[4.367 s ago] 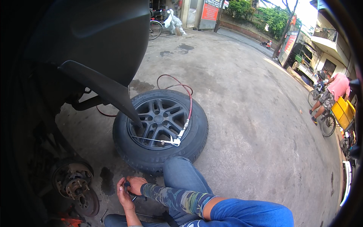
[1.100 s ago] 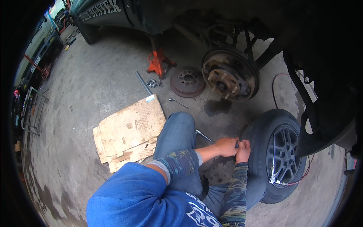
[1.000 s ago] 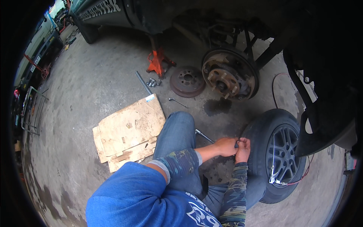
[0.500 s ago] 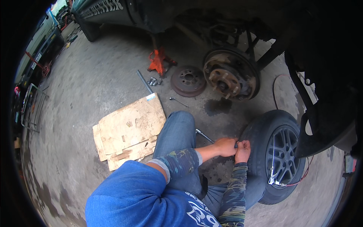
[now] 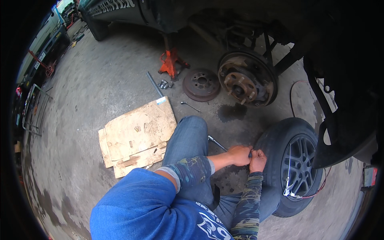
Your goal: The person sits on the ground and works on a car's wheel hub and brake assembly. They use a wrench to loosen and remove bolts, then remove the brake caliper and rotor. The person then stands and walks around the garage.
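My left hand [image 5: 240, 155] is closed around a metal socket wrench [image 5: 218, 143], whose shiny shaft points up and left past my knee. Close against it, my right hand [image 5: 258, 161] is also closed, its fingers pinched at a small dark end [image 5: 250, 153] between the two hands. Fingers hide most of that end, so its shape cannot be made out. Just right of my hands lies a wheel with a tire [image 5: 268, 146]. Ahead is a bare wheel hub with brake shoes [image 5: 240, 86], and beside it a rusty brake drum [image 5: 201, 85] rests on the floor.
A raised vehicle [image 5: 120, 16] stands over a red jack stand [image 5: 170, 64]. Lug nuts [image 5: 165, 84], a metal pipe [image 5: 154, 83] and a wrench [image 5: 190, 106] lie on the concrete. Flattened cardboard [image 5: 138, 132] is at left. An air gun [image 5: 289, 193] with a red hose rests against the wheel.
The view has shifted slightly, so the surroundings sit a little differently. Both hands stay together on the socket wrench, with only a slight shift of the right fingers.
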The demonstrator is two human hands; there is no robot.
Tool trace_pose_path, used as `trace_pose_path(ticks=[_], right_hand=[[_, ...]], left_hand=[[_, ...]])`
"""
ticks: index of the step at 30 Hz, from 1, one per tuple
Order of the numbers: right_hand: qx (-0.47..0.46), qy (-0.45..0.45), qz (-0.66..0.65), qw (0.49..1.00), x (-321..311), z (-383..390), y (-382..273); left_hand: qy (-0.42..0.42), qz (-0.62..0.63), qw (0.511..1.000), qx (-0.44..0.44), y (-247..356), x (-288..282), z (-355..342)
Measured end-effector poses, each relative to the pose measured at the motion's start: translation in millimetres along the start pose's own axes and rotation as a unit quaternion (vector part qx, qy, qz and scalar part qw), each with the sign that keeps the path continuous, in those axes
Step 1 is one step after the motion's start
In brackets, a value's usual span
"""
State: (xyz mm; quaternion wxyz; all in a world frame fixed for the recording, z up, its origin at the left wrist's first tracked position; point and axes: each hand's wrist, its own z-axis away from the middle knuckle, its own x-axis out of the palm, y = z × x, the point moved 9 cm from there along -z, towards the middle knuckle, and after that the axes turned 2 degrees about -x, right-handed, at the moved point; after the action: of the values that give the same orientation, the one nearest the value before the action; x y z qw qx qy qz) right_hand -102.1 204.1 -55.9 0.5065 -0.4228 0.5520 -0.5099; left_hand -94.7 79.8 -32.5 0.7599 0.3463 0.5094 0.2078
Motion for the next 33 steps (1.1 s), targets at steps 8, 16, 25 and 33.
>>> trace_pose_path(ticks=[8,16,25,33], right_hand=[[-0.005,-0.008,-0.002,1.0,0.2,-0.2,0.3],[0.007,-0.006,-0.009,1.0,0.1,0.9,0.4],[-0.035,0.003,0.016,0.999,-2.3,-4.0,3.0],[0.009,-0.054,0.034,0.998,0.3,-6.1,19.2]], left_hand=[[-0.001,-0.002,1.0,0.0,0.2,0.8,0.6],[-0.017,0.009,1.0,-0.013,-1.1,2.1,0.7],[-0.005,0.016,1.0,-0.008,-2.3,1.9,0.9],[-0.006,0.01,1.0,0.004,0.8,0.5,4.4]])
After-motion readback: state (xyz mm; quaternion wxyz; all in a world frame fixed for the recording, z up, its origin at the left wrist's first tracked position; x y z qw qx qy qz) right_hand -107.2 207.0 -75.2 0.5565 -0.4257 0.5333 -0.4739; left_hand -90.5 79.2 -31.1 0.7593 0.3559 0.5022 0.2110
